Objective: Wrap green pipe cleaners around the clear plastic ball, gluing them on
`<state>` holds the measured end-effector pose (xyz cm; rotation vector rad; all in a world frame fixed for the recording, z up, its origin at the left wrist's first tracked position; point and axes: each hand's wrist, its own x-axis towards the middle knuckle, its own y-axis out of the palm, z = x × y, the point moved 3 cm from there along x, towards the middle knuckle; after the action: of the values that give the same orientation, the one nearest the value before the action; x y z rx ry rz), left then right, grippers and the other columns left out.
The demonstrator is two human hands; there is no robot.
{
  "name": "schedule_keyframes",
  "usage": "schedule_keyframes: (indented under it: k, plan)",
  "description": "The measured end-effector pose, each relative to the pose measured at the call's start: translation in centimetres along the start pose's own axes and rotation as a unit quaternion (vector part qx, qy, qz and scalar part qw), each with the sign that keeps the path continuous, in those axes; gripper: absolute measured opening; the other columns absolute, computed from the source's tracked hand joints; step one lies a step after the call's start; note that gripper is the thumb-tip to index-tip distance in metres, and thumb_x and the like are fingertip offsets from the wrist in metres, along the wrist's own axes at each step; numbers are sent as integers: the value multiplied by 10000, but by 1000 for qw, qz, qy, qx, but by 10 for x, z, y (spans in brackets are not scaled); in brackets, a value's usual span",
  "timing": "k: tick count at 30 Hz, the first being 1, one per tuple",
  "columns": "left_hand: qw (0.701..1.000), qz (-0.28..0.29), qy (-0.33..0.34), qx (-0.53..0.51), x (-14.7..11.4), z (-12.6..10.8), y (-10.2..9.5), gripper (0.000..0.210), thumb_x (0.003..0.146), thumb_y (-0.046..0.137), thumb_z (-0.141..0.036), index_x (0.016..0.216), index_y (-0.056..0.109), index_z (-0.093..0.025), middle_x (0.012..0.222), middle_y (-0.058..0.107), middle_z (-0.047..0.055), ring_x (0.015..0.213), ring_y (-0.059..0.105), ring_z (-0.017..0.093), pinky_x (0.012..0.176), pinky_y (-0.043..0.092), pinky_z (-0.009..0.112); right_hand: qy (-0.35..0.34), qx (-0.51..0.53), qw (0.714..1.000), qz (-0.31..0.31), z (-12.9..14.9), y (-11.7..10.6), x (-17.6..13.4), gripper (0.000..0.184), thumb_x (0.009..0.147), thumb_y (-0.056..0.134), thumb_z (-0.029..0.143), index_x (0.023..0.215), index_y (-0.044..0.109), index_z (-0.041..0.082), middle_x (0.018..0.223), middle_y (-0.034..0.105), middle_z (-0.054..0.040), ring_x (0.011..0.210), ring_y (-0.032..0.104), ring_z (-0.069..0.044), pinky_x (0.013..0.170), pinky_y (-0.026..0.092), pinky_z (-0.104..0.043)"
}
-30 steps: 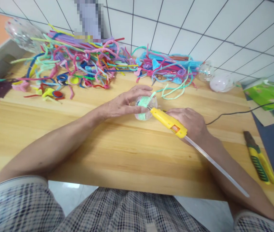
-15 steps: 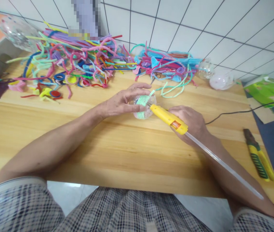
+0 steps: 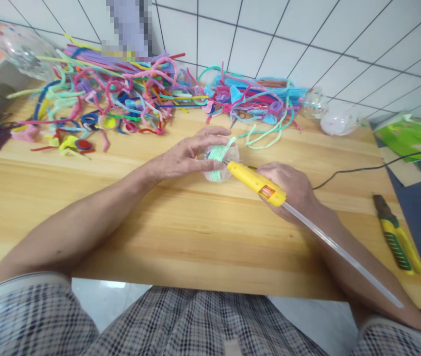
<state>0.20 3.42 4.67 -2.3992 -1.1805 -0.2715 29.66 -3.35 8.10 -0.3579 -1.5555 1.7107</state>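
- Clear plastic makes up the round ball [image 3: 226, 174], which is over the middle of the wooden table [image 3: 195, 237], a bit toward its back edge. I cannot tell if the ball rests on the wood.
- Green fuzzy strip [image 3: 215, 153] goes around the ball, and one end pokes up on the far side.
- The ball looks light and smooth, so it may slip or roll. Its thin wall could dent or crack from a hard squeeze. The strip should be soft and bendy. Good places to hold are the ball's two sides, with the fingers away from the metal tip [image 3: 225, 161].
- The yellow glue gun [image 3: 255, 181] looks hard and heavier than the ball. Its handle is the safe part to hold, as the tip may be hot. The long, clear glue stick [image 3: 338, 247] at the back could get bumped.
- The left hand [image 3: 184, 158] has hold of the ball, with its thumb on the near side and its fingers over the far side. The left forearm [image 3: 95, 212] slants in from the table's near left.
- The right hand [image 3: 288, 185] is curled around the glue gun's handle, which is mostly hidden. The right forearm [image 3: 344, 267] comes in from the table's near right, under the glue stick.
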Motion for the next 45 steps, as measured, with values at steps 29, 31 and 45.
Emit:
schedule_keyframes:
  k: [29, 31, 45]
  plan:
    - [999, -3, 41, -35, -1, 10, -2, 582, 930, 959, -482, 1480, 770, -467, 1711, 619, 37, 1643, 543, 343, 1339, 511, 543, 9, 22, 999, -22, 10, -2, 2, 307, 1142, 518, 432, 1187, 755, 242, 1097, 850, -124, 969, 810, -301, 817, 636, -435]
    - [998, -6, 44, -32, -1, 10, -2, 591, 921, 969, -474, 1478, 773, -461, 1701, 630, 35, 1655, 534, 346, 1367, 483, 552, 13, 23, 999, -27, 10, -2, 2, 287, 1135, 514, 409, 1184, 741, 241, 1095, 844, -134, 966, 802, -309, 808, 626, -440]
    - [999, -11, 32, -40, -1, 11, -7, 656, 839, 1032, -511, 1447, 794, -452, 1681, 658, 46, 1665, 530, 398, 1407, 434, 638, 2, 75, 995, -59, 12, 2, 4, 138, 1122, 523, 343, 1155, 623, 253, 1010, 763, -86, 880, 731, -263, 714, 507, -392]
